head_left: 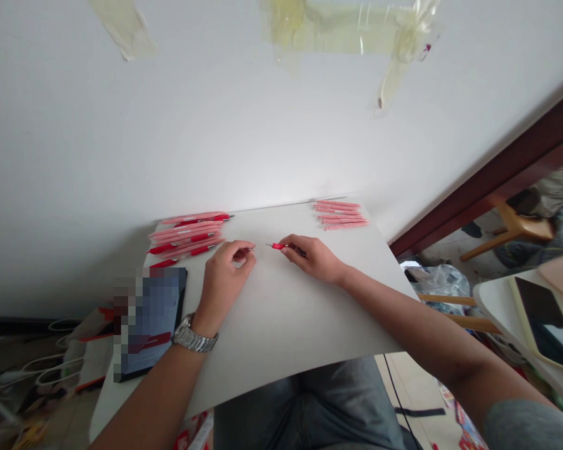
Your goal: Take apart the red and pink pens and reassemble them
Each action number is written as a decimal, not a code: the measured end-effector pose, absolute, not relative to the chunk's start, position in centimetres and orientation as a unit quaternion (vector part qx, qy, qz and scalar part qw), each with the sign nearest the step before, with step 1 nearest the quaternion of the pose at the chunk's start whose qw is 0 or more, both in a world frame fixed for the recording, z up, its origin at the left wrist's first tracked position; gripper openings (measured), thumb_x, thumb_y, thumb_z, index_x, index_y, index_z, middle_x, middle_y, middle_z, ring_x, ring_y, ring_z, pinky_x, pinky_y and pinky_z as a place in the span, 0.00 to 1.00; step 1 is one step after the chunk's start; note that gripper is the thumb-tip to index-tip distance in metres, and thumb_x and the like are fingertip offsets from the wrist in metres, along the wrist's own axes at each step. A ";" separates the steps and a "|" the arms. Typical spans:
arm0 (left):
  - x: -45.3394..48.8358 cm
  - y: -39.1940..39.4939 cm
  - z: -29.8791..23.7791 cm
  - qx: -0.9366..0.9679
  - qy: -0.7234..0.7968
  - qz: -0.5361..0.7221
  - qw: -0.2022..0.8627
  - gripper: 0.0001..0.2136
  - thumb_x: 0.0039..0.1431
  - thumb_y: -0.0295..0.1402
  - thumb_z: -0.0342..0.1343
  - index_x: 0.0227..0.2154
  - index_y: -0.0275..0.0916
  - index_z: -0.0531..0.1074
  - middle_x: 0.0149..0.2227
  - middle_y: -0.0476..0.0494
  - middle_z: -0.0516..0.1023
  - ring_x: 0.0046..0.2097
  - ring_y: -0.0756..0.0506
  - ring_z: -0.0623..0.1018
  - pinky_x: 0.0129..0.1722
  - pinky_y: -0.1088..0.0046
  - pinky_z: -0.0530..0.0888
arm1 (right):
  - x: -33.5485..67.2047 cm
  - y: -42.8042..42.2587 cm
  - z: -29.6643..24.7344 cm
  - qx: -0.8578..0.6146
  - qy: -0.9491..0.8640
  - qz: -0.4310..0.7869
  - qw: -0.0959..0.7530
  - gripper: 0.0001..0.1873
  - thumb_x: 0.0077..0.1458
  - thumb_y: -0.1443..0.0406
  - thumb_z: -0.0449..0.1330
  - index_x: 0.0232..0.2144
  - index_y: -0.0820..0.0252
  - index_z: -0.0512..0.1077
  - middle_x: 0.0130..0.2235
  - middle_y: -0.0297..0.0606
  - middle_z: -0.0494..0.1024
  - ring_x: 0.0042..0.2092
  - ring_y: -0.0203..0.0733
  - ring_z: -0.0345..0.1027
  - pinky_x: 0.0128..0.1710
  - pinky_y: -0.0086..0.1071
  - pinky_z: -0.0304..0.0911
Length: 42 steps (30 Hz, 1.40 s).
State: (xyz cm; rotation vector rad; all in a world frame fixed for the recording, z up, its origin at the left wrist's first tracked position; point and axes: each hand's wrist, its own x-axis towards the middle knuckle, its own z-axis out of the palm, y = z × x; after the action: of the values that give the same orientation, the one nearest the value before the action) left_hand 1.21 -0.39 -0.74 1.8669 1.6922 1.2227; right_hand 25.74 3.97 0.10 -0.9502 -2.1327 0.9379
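Observation:
My right hand (312,257) is closed around a red pen (277,246), its metal tip pointing left toward my other hand. Most of the pen's body is hidden by the fingers. Thumb and forefinger of my left hand (229,269) are pinched together over a tiny piece too small to name. A short gap separates the two hands above the white table (281,312). Beyond my left hand lies a pile of red pens (201,237) mixed with pale pink pens (185,234). Several more pink pens (340,214) lie in a group at the back right.
A tablet (152,325), partly pixelated, lies along the table's left edge. The white wall (281,137) rises directly behind the table. To the right stand a second table (492,294) and a wooden chair (509,228). Cables (42,369) and bags lie on the left.

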 end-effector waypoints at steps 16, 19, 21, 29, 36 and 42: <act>0.6 0.1 -1.0 0.709 0.613 0.341 0.074 0.04 0.62 0.32 0.60 0.38 0.43 0.79 0.42 0.42 0.79 0.45 0.38 0.77 0.51 0.58 0.73 | 25.8 4.2 -0.5 -0.358 -0.810 0.347 0.309 0.17 0.73 0.54 0.55 0.51 0.57 0.76 0.37 0.36 0.80 0.33 0.36 0.64 0.37 0.30 0.60; 0.5 0.2 -1.2 0.709 0.612 0.341 0.078 0.04 0.62 0.31 0.60 0.38 0.43 0.79 0.42 0.42 0.79 0.46 0.38 0.77 0.52 0.57 0.73 | 25.9 4.2 -0.4 -0.358 -0.810 0.347 0.309 0.17 0.73 0.54 0.55 0.51 0.58 0.76 0.37 0.36 0.80 0.33 0.36 0.64 0.37 0.30 0.60; 0.4 0.3 -1.3 0.708 0.614 0.339 0.081 0.05 0.62 0.31 0.60 0.39 0.43 0.79 0.43 0.42 0.79 0.46 0.38 0.78 0.52 0.57 0.73 | 25.9 4.1 -0.3 -0.358 -0.810 0.347 0.309 0.17 0.73 0.54 0.56 0.51 0.58 0.77 0.37 0.36 0.79 0.33 0.36 0.64 0.36 0.30 0.60; 0.4 0.2 -1.6 0.704 0.622 0.334 0.077 0.08 0.61 0.32 0.61 0.44 0.43 0.78 0.45 0.42 0.79 0.46 0.37 0.78 0.53 0.56 0.73 | 25.9 4.3 -0.6 -0.360 -0.810 0.343 0.311 0.16 0.72 0.55 0.56 0.51 0.57 0.77 0.36 0.35 0.79 0.32 0.35 0.63 0.36 0.30 0.59; 0.7 0.0 -1.2 0.698 0.597 0.387 0.085 0.09 0.63 0.32 0.61 0.46 0.43 0.77 0.46 0.42 0.80 0.48 0.38 0.78 0.54 0.57 0.73 | 25.9 4.2 -0.6 -0.360 -0.810 0.342 0.313 0.15 0.72 0.56 0.56 0.51 0.57 0.77 0.36 0.34 0.79 0.33 0.35 0.63 0.37 0.30 0.59; 1.8 -0.7 0.0 0.692 0.528 0.474 0.138 0.08 0.70 0.36 0.58 0.49 0.43 0.77 0.46 0.44 0.81 0.47 0.43 0.79 0.49 0.63 0.74 | 25.7 3.9 -0.1 -0.350 -0.805 0.359 0.317 0.15 0.72 0.57 0.57 0.50 0.59 0.77 0.35 0.33 0.76 0.32 0.34 0.61 0.36 0.29 0.58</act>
State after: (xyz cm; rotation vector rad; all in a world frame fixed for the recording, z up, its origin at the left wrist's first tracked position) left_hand 1.85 -0.72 -0.02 2.0004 1.5256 1.3696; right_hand 25.74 3.86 -0.10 -0.9219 -2.1178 0.9455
